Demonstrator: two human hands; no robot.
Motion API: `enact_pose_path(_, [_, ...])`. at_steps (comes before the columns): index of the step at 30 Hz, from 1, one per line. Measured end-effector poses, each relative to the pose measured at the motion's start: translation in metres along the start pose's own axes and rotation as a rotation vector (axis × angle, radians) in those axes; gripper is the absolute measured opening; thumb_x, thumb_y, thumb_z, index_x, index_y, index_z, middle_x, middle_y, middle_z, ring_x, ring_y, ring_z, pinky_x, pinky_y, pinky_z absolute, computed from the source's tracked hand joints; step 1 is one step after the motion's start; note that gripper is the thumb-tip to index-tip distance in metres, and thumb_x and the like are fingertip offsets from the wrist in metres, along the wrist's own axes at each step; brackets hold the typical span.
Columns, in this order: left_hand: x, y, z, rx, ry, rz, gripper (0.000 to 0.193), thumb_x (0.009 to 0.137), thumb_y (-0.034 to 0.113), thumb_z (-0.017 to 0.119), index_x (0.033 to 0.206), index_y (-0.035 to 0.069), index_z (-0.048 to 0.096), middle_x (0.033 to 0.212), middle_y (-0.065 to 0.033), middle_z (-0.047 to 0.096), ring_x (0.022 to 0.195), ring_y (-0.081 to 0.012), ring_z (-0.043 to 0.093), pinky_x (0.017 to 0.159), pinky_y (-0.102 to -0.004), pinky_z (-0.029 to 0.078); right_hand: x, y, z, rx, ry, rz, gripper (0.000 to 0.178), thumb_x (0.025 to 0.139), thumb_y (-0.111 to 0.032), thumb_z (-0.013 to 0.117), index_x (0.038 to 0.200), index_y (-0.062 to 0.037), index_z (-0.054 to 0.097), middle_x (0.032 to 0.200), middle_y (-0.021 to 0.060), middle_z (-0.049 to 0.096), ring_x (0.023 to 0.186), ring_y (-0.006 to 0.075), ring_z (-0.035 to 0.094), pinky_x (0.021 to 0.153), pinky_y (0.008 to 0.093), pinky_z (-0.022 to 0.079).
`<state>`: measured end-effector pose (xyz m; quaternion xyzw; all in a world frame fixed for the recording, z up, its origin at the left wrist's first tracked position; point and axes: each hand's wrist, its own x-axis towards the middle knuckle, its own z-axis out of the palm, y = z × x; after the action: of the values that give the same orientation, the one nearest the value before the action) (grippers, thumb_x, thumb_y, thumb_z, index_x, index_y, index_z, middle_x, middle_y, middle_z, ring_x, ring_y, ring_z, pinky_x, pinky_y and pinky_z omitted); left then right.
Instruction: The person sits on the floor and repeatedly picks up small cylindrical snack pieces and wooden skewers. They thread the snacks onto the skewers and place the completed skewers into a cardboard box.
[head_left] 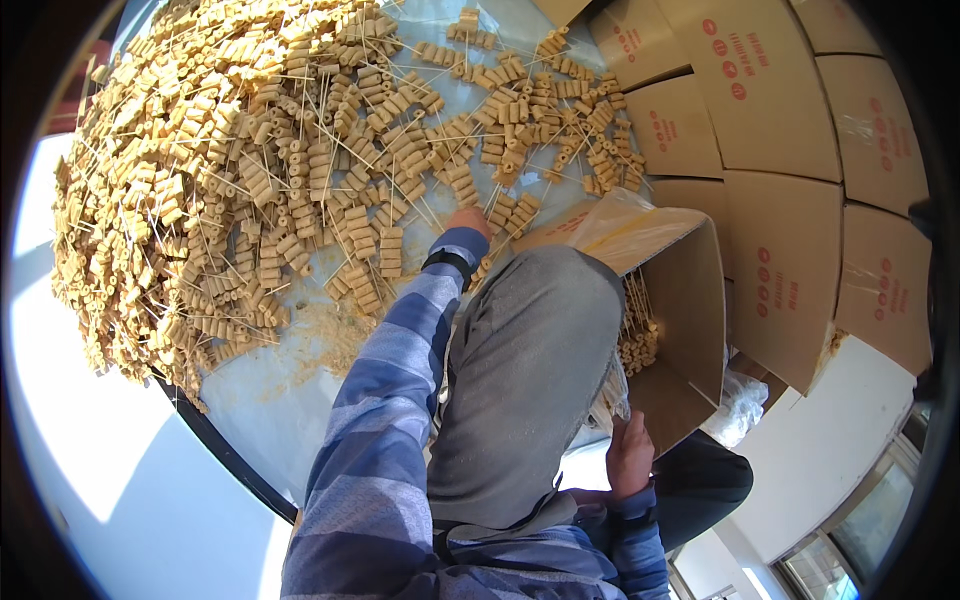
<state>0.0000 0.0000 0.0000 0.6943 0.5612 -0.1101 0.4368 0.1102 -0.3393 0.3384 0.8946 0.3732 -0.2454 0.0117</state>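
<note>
A large heap of skewers [230, 180], each with tan, ridged, roll-like pieces on thin wooden sticks, covers the left and far part of the work surface. My left hand [470, 222] is down among the skewers at the near edge of the spread, just beyond my knee. Its fingers are curled and mostly hidden, so what they grip does not show. Low beside my leg, my right hand [630, 455] is closed on the gathered edge of a clear plastic bag [612, 395]. That bag is at the mouth of an open cardboard box [690, 300], where more skewers [638, 335] lie.
Stacked cardboard boxes [770, 90] form a wall on the right. Crumbs [325, 340] lie on the pale blue sheet [250, 385] near the heap. My bent knee [540, 330] stands between my hands. Crumpled clear plastic [738, 408] sits beside the open box.
</note>
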Motion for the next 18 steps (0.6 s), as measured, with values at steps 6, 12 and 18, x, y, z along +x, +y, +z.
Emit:
enact_pose_path(6, [-0.013,-0.005,0.004,-0.029,0.057,0.028,0.032,0.089,0.024,0.062,0.109,-0.001,0.069,0.105,-0.0236,0.072,0.103,-0.0411,0.067,0.090,-0.0460,0.055,0.000,0.003,0.002,-0.009,0.016,-0.033,0.026,0.095,-0.004,0.058,0.121,-0.0021,0.056,0.096,0.0269,0.068,0.087,0.0458,0.066,0.074,0.0503,0.053])
enact_pose_path(12, [-0.031,-0.035,-0.021,-0.085,0.093,0.049,0.028,0.092,0.022,0.059,0.113,0.005,0.066,0.105,-0.0245,0.070,0.103,-0.0430,0.066,0.090,-0.0495,0.052,0.000,0.005,0.005,0.008,0.028,-0.042,0.026,0.095,-0.005,0.058,0.121,-0.0018,0.055,0.095,0.0275,0.067,0.086,0.0470,0.066,0.073,0.0511,0.053])
enact_pose_path(18, [-0.059,-0.065,-0.048,-0.268,0.377,-0.145,0.024,0.092,0.021,0.062,0.107,0.003,0.059,0.100,-0.0247,0.070,0.100,-0.0449,0.065,0.085,-0.0523,0.052,0.001,0.005,0.006,0.025,0.031,-0.064,0.026,0.095,-0.005,0.058,0.121,-0.0021,0.055,0.094,0.0272,0.067,0.086,0.0472,0.065,0.072,0.0518,0.052])
